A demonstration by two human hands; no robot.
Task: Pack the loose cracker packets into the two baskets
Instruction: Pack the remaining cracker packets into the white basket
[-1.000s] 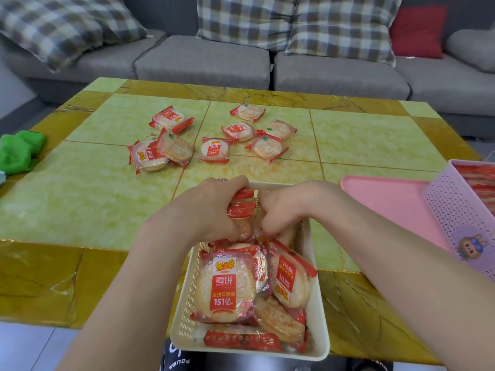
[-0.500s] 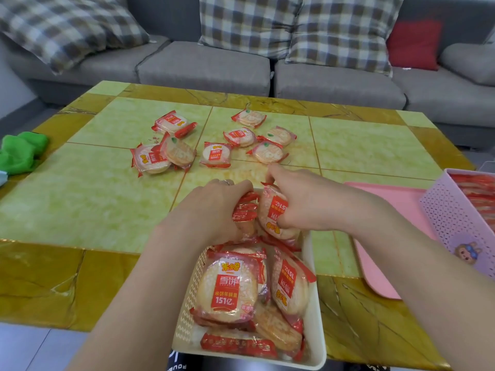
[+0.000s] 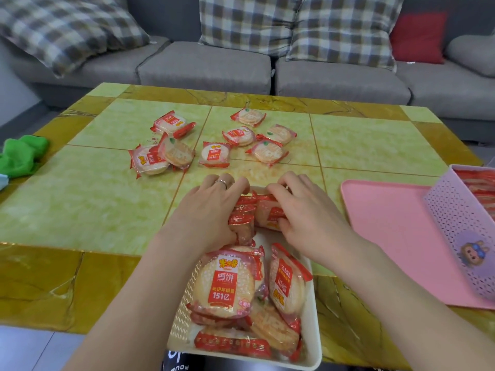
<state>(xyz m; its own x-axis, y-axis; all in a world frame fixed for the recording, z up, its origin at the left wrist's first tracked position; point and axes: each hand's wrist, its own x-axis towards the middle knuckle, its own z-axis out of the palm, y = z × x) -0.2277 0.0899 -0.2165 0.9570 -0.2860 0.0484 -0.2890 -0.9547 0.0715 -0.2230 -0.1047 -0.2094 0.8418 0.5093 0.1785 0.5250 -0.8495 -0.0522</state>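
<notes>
Two hands work at the far end of the cream basket (image 3: 312,311), which sits at the near table edge and already holds a loose layer of cracker packets; the largest packet (image 3: 223,283) lies face up nearer than the fingers, with an upended packet (image 3: 286,283) just to its right and a packet with a red band showing (image 3: 231,345) against the near wall. The left hand (image 3: 206,212), a ring on one finger, curls its fingers over a row of packets standing on edge (image 3: 241,218), thumb hidden behind them. The right hand (image 3: 305,210) curls its fingers over the top of another packet (image 3: 269,214), thumb underneath, so that the packet is pinched and pressed against the standing row. The step in hand appears to be seating this packet upright at the basket's far end. Beyond the fingertips, well apart from both hands, eight loose packets remain on the green table (image 3: 80,204): a group of three (image 3: 163,153) to the far left, a single one (image 3: 215,153) straight ahead, and four (image 3: 257,137) slightly right. To the right of the fingers lies a pink tray (image 3: 388,223) carrying the lilac basket (image 3: 460,236), in which packets are already stacked. The next move probably calls for letting go without toppling the row, then reaching forward to the nearest loose packet; space at the far end looks tight, so later packets may need to go flat on top. A green cloth (image 3: 21,153) lies at the far left and a grey sofa (image 3: 203,68) behind the table.
</notes>
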